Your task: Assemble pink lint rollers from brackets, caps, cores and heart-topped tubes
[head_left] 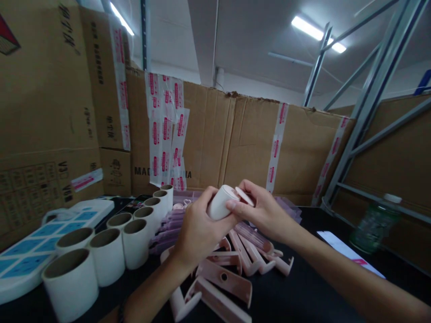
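Near the middle of the head view, my left hand [200,224] is wrapped round a white cylindrical roll [220,204], tilted with its end toward the upper right. My right hand [261,208] pinches a small pale pink round piece [244,196] at that end; its thumb touches the roll's rim. Whether the piece touches the roll is hard to tell. Below both hands lies a loose pile of pink plastic handle parts [232,280]. Behind my left hand are translucent purple pieces [168,229], partly hidden by it.
White rolls [70,287] stand upright in rows at left, beside a white panel with blue squares [25,255]. At right are a green bottle [375,226] and a white flat item [348,253]. Cardboard walls [208,134] rise behind the black table [286,298].
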Motion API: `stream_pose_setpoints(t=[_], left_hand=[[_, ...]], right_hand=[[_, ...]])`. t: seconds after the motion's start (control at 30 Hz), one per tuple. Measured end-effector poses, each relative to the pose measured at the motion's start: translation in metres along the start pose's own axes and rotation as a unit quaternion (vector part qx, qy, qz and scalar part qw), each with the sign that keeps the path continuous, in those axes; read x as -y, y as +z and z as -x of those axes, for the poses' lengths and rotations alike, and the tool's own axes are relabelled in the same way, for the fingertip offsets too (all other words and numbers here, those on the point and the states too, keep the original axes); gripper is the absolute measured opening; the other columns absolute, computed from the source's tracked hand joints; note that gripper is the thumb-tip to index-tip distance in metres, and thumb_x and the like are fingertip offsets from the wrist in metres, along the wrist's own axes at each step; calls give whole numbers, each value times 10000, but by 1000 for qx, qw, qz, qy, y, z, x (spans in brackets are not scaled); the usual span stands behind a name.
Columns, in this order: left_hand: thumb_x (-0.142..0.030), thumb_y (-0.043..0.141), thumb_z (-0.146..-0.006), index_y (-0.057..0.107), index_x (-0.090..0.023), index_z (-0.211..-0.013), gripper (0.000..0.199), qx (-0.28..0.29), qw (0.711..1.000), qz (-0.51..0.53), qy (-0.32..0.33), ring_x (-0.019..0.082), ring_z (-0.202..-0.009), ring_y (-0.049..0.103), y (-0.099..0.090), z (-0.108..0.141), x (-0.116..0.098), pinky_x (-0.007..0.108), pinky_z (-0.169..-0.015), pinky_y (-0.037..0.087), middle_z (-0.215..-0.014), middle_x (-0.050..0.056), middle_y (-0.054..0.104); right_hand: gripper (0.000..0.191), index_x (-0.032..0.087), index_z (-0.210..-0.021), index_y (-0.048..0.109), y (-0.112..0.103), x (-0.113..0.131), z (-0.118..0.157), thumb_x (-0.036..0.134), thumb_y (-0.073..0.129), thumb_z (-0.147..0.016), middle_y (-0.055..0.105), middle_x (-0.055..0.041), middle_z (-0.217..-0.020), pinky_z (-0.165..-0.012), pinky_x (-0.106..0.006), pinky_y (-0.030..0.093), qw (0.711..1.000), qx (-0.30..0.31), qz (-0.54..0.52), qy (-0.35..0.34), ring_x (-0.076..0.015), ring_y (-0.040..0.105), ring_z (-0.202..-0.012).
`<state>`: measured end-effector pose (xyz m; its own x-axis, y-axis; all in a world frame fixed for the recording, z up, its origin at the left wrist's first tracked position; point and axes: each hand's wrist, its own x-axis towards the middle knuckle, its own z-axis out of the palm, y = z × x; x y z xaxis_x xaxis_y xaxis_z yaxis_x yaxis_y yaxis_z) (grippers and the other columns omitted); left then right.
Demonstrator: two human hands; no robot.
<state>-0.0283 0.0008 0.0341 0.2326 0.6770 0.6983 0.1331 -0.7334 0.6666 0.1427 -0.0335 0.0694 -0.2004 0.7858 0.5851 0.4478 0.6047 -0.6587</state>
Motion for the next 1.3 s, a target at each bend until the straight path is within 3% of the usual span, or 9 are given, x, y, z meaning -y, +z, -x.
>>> stream_pose_setpoints(t=[0.17,0.33,0.47,0.57,0.67,0.87,1.07,1.17,1.3], left_hand=[[-390,768,-803,567,-214,-920,292,-23,999,-46,-6,125,-634,566,5,2,-4,239,-555,405,-748,-60,610],[-443,848,-703,525,-205,-986,490,-58,997,-56,-19,140,-661,556,9,-2,-1,249,-574,414,-808,-39,600],[-449,838,-727,582,-181,-962,439,-88,991,85,-61,128,-686,539,10,-8,8,223,-580,441,-805,-18,587],[-461,814,-753,574,-181,-945,416,-153,947,233,-158,98,-563,484,8,-14,14,194,-461,404,-721,-36,526],[-507,773,-767,523,-199,-937,431,-144,919,299,-214,97,-461,431,5,-18,21,195,-336,338,-675,-48,476],[-517,749,-780,511,-209,-877,401,-125,895,358,-236,107,-445,443,7,-19,27,172,-277,300,-657,-33,492],[-507,757,-779,550,-193,-900,395,-96,901,354,-231,116,-441,444,17,-15,19,177,-245,319,-659,-22,510],[-499,746,-802,532,-196,-910,387,-75,907,352,-219,107,-433,450,20,-13,17,171,-248,330,-674,-29,519],[-582,653,-860,516,-200,-981,424,-26,913,344,-218,100,-421,451,17,-9,17,162,-256,333,-681,-39,514]], right_hand=[[439,151,-798,540,4,0,-1,538,721,-898,464,28,-710,-522,-229,311,996,16,-69,59,-125,426,-617],[526,157,-774,514,14,-3,1,648,649,-905,500,1,-681,-499,-224,360,984,-1,-130,122,-136,471,-573],[598,180,-744,469,19,-12,1,741,582,-916,476,9,-630,-466,-216,373,977,-33,-145,151,-140,479,-531],[583,208,-742,404,9,-20,6,737,409,-989,444,15,-627,-442,-239,405,977,-66,-127,159,-160,493,-513],[500,221,-792,384,-20,-23,23,624,230,-1045,484,-9,-718,-520,-298,480,983,-108,-57,140,-201,548,-603],[328,202,-868,493,-81,-32,90,431,402,-1085,488,-28,-848,-766,-371,371,956,-143,250,61,-236,494,-800],[303,154,-1067,558,-73,-83,152,328,319,-1130,530,-146,-1116,-903,-517,388,900,-32,433,41,-331,488,-992],[336,141,-1039,592,-65,-105,161,283,301,-1127,540,-170,-1154,-891,-541,422,883,2,469,28,-343,495,-997],[314,152,-1029,638,-56,-116,155,214,338,-1094,557,-174,-1144,-835,-545,474,886,15,462,7,-358,524,-997]])
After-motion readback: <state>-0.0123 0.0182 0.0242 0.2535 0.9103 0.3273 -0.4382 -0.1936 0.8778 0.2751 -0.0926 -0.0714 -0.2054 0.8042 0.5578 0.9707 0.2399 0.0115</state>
